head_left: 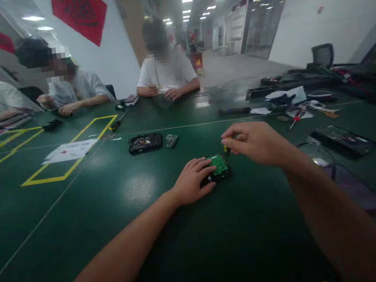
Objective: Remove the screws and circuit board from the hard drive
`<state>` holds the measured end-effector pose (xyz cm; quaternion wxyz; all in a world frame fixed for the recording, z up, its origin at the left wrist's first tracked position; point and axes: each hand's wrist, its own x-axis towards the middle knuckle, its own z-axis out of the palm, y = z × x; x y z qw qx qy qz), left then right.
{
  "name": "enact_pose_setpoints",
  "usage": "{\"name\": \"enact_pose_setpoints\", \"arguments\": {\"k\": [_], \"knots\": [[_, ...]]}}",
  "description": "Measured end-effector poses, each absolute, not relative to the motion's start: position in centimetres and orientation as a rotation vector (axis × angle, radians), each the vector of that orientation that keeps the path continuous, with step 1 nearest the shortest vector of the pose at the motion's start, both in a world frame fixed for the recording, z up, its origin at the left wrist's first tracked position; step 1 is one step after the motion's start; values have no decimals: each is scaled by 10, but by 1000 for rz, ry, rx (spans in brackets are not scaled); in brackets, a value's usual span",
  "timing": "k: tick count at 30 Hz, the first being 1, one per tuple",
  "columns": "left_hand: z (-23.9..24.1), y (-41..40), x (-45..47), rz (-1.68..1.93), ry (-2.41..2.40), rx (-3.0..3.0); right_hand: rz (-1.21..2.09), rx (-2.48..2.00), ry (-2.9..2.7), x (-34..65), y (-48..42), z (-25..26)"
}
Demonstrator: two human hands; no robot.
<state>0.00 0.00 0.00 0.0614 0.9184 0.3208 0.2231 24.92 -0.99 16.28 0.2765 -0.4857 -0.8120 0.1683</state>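
White papers are lying across a yellow tape outline; next, an open black casing is sitting just beside a small circuit board. Farther right, a red-handled screwdriver and a black device are resting. Between these, a black unit is lying flat, showing a bright green board. The left hand is spreading over it, hiding its left part; the right hand is pinching a yellow-and-black tool near its far right corner.

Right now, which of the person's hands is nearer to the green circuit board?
Left. The left hand rests over part of the green circuit board; the right hand is off to its right, holding a small tool.
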Motion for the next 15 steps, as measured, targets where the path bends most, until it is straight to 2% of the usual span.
{"name": "enact_pose_setpoints", "arguments": {"k": [4,9,15], "knots": [[1,-1,1,707,964,2769,434,-1343,-2181,251,-10,162],[3,-1,0,704,957,2759,261,-1447,-2124,250,-12,163],[5,-1,-2,690,953,2749,263,-1418,-2194,253,-8,164]]}}
